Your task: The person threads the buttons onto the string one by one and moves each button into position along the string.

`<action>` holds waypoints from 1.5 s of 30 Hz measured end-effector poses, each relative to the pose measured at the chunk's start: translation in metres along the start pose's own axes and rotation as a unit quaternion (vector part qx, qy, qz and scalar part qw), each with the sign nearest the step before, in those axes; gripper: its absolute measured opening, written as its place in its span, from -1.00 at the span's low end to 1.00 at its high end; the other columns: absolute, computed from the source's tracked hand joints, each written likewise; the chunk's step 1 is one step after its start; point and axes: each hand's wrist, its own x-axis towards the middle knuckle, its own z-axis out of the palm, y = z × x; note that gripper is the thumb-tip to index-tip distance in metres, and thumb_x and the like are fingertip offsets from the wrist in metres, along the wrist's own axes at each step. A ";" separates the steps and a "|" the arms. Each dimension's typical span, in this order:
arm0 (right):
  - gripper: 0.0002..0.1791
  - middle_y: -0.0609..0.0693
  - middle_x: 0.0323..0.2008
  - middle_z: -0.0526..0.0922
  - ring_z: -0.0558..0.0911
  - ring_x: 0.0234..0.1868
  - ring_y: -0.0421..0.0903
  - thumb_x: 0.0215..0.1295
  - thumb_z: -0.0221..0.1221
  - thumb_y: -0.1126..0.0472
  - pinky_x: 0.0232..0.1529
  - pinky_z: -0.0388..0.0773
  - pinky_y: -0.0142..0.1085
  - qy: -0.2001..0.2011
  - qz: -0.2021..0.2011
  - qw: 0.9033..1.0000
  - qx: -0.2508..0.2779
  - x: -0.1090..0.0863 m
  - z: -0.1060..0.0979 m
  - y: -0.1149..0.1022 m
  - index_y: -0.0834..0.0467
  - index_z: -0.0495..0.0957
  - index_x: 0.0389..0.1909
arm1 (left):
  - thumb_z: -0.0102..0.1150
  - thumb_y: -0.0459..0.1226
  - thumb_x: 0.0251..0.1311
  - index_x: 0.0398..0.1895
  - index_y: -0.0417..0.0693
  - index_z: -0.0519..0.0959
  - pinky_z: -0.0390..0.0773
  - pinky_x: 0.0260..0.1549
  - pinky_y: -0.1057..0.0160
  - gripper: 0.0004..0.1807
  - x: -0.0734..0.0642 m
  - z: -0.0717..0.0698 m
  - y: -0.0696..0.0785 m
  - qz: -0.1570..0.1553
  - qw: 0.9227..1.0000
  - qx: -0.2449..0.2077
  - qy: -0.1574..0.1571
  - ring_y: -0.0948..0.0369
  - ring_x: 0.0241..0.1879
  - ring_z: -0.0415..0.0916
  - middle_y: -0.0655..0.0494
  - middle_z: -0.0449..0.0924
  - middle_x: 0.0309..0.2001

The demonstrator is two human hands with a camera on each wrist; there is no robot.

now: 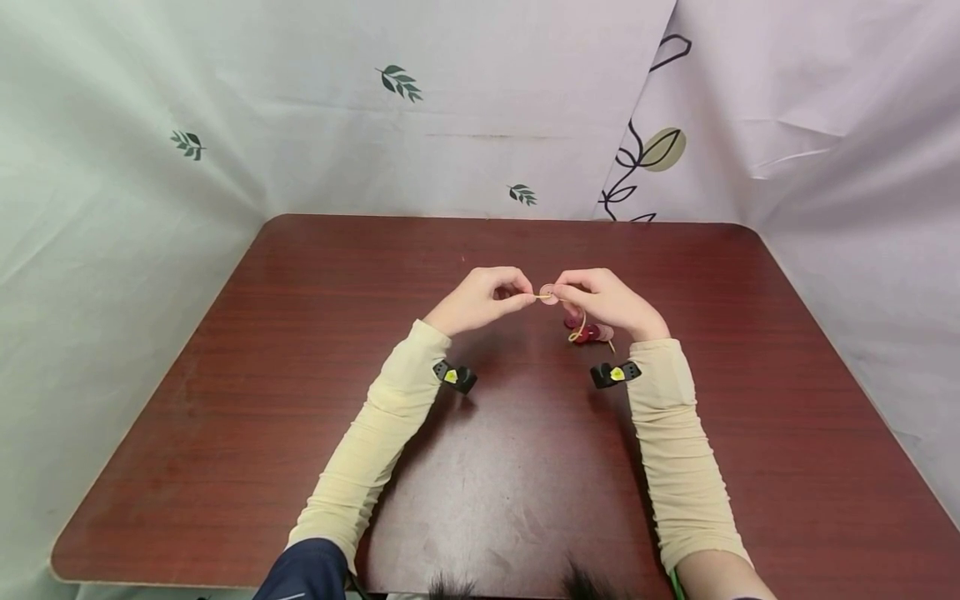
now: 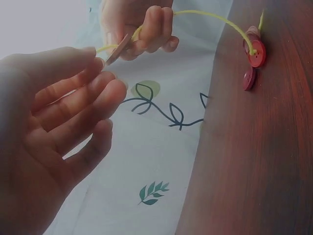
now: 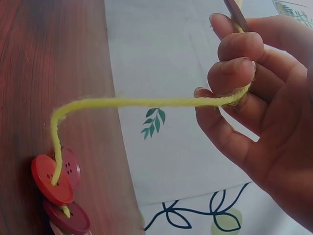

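A pale pink button (image 1: 549,294) is pinched edge-on in the thumb and fingers of my right hand (image 1: 609,300), above the table. Yellow yarn (image 3: 146,102) passes through it. On the button's other side my left hand (image 1: 483,298) pinches the short yarn end between thumb and forefinger. From the right hand the yarn runs down to a red button (image 2: 260,55) and other strung buttons on the table. Beside the red one is a dark red button (image 2: 249,78); whether yarn passes through it cannot be told. The strung buttons partly hide each other.
The brown wooden table (image 1: 225,400) extends around both arms. Behind it hangs a white cloth (image 1: 315,100) with leaf prints. A small black camera is strapped at each wrist, over cream sleeves (image 1: 375,433).
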 end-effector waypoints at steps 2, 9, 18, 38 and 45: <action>-0.72 0.04 -0.67 0.42 0.37 -0.67 -0.16 0.26 -0.01 -0.08 -0.73 0.23 -0.32 0.000 0.000 1.000 0.000 0.001 0.000 0.003 0.00 0.49 -0.50 | 0.13 -0.14 0.11 -0.43 0.10 0.53 0.47 -0.43 0.26 -0.92 0.000 0.000 0.000 0.008 1.000 0.001 0.000 0.36 -0.46 0.44 0.26 0.54 -0.47; -0.69 0.04 -0.66 0.44 0.38 -0.66 0.05 0.23 -0.01 -0.15 -0.72 0.28 -0.29 -0.004 0.011 1.000 0.003 -0.002 -0.003 0.005 -0.05 0.48 -0.54 | 0.13 -0.17 0.10 -0.45 0.10 0.51 0.48 -0.44 0.23 -0.95 -0.001 -0.003 0.000 0.002 1.000 0.005 0.005 0.34 -0.48 0.44 0.25 0.54 -0.48; -0.52 0.10 -0.61 0.43 0.39 -0.63 0.37 0.10 0.06 -0.27 -0.69 0.43 -0.03 -0.033 0.080 0.996 0.024 -0.004 -0.004 0.011 0.12 0.48 -0.48 | 0.14 -0.18 0.09 -0.45 0.11 0.51 0.46 -0.46 0.25 -0.96 -0.001 -0.007 0.000 -0.012 1.000 -0.006 0.026 0.33 -0.52 0.43 0.25 0.54 -0.50; -0.63 0.20 -0.59 0.50 0.49 -0.59 0.29 0.26 -0.01 -0.04 -0.57 0.49 -0.04 -0.050 0.078 0.996 0.007 -0.005 -0.005 0.026 0.21 0.51 -0.38 | 0.12 -0.31 0.11 -0.41 -0.10 0.51 0.39 -0.46 0.14 -0.96 -0.009 -0.017 0.032 -0.005 0.997 -0.023 0.073 0.16 -0.53 0.37 0.08 0.51 -0.48; -0.68 0.20 -0.57 0.55 0.53 -0.59 0.18 0.26 -0.01 0.04 -0.53 0.51 -0.08 -0.076 0.069 0.995 -0.014 -0.006 -0.005 0.030 0.22 0.51 -0.41 | 0.11 -0.33 0.11 -0.41 -0.13 0.52 0.38 -0.47 0.22 -0.96 -0.013 -0.022 0.046 -0.003 0.997 -0.016 0.076 0.20 -0.51 0.37 0.07 0.49 -0.49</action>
